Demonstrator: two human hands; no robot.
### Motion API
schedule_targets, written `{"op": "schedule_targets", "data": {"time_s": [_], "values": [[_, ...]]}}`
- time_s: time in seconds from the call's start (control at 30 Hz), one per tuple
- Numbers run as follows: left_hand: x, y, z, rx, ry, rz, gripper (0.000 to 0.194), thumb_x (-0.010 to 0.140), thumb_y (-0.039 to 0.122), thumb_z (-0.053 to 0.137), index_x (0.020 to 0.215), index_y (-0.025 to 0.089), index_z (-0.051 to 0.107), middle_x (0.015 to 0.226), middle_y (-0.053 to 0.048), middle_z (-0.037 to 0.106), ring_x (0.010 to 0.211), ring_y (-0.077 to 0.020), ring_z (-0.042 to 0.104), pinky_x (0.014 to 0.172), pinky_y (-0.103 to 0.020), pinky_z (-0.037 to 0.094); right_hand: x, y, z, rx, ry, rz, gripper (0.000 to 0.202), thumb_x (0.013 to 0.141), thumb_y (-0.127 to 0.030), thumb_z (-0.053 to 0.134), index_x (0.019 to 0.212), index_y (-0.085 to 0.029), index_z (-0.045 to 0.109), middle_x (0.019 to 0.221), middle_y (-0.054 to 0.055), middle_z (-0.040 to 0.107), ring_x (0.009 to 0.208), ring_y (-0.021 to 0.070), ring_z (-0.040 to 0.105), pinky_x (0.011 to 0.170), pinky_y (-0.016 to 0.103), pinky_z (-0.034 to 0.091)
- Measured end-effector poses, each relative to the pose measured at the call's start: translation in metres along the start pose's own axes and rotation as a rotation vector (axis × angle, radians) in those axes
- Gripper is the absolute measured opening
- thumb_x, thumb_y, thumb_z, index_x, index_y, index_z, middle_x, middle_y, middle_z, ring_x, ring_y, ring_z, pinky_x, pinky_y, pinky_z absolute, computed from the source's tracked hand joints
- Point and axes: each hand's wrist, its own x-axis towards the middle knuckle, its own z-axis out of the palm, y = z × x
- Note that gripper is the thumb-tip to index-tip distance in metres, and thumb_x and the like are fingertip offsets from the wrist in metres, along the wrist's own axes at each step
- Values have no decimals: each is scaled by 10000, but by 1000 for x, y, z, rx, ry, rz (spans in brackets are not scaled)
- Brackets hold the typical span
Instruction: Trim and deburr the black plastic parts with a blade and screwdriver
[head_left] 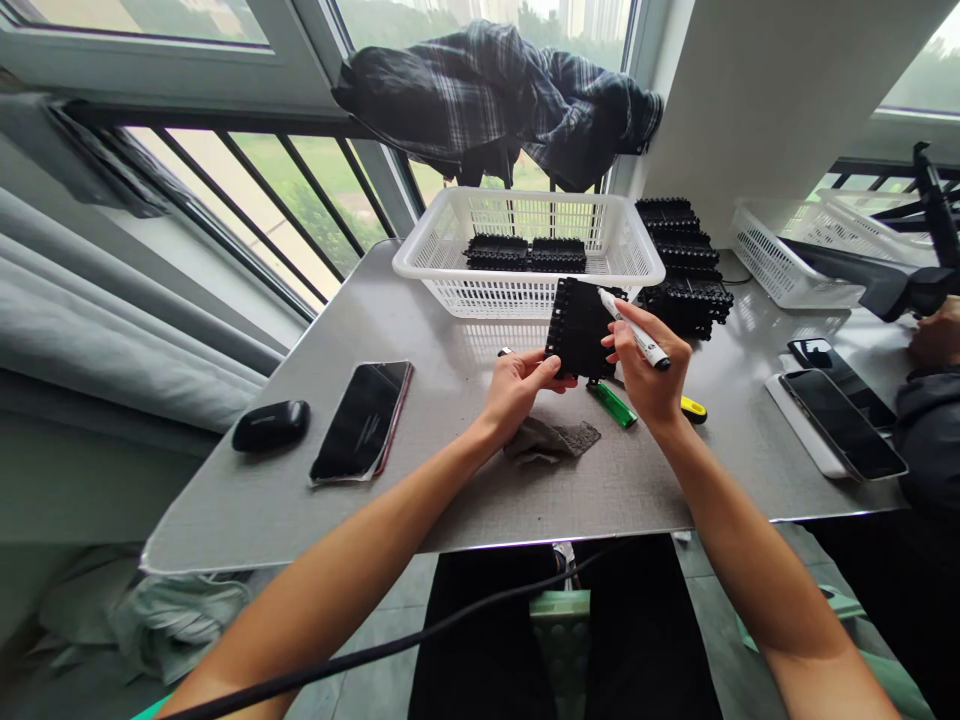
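My left hand [522,388] grips the lower left corner of a flat black plastic panel [577,330] with toothed edges, thumb on its face. The panel is held up over the table, in front of a white basket. In my right hand [654,365] is a white marker [636,330] with a black end, held like a pen. Its tip points at the panel's upper right part; whether it touches I cannot tell. Below my hands lie a crumpled grey cloth [551,440], a green-handled tool [613,405] and a yellow-and-black handle [694,409].
The white basket [529,290] holds several black toothed parts [525,254]. Stacked black panels [684,265] stand to its right. At left lie a phone [361,420] and a black case [271,427]. At right are more phones [844,420] and another person's hand [937,332].
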Motion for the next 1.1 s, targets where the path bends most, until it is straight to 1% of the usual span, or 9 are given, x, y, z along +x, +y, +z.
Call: {"op": "schedule_targets", "data": {"time_s": [0.23,0.43,0.53,0.63,0.73,0.8,0.87,0.97,1.1], "values": [[-3,4,2,110,-32,42,252,785,369,636,776,124,697,703,-69,737,670,-204,726,603,-269,564,1,6,-2,-31,-35,47,314,902,-335,566,1158,-201,688,897,41,719,697,158,694,453,229,554],[-2,5,1,61,2,35,245,781,375,635,773,134,678,679,-51,715,617,-190,710,578,-265,550,2,7,-1,-18,-18,-33,315,938,-322,509,1216,-244,636,960,37,690,729,144,671,503,238,556],[-2,4,0,58,80,41,261,793,386,609,729,137,651,637,-39,686,553,-165,682,538,-246,518,4,3,-3,-19,43,-99,325,940,-295,482,1247,-276,589,994,32,645,758,142,647,558,257,569],[0,1,-1,68,207,69,272,790,396,594,690,145,613,594,-20,646,498,-139,642,479,-225,466,6,2,-6,-40,37,-148,431,871,-268,558,1300,-280,518,1121,49,583,872,163,631,656,289,578],[2,-1,-5,17,327,99,265,787,412,568,691,166,559,560,5,606,446,-115,582,419,-211,413,8,7,-7,-101,5,-100,304,853,-222,536,1148,-240,606,1118,55,573,844,155,622,664,290,556],[4,-2,-8,-22,406,123,252,786,417,549,699,182,521,539,27,566,418,-97,533,392,-200,381,9,13,-9,-214,-43,-62,213,859,-164,470,931,-200,668,1018,56,614,782,150,618,673,298,535],[7,-1,-11,-40,483,147,238,784,414,533,703,193,496,529,47,521,407,-82,490,386,-193,363,9,19,-11,-367,-142,-37,254,836,-104,435,804,-185,674,890,53,657,756,163,623,723,319,515],[9,1,-14,-43,558,164,229,781,418,513,712,203,481,538,60,484,418,-79,469,392,-191,350,6,26,-14,-591,-276,45,288,796,-66,450,822,-204,701,799,46,703,754,189,644,737,317,489],[10,4,-16,-51,584,163,253,780,443,497,695,207,471,562,54,468,445,-85,474,396,-196,347,1,31,-16,-771,-361,163,320,795,-62,469,865,-214,741,793,64,736,745,205,673,692,283,479]]}}
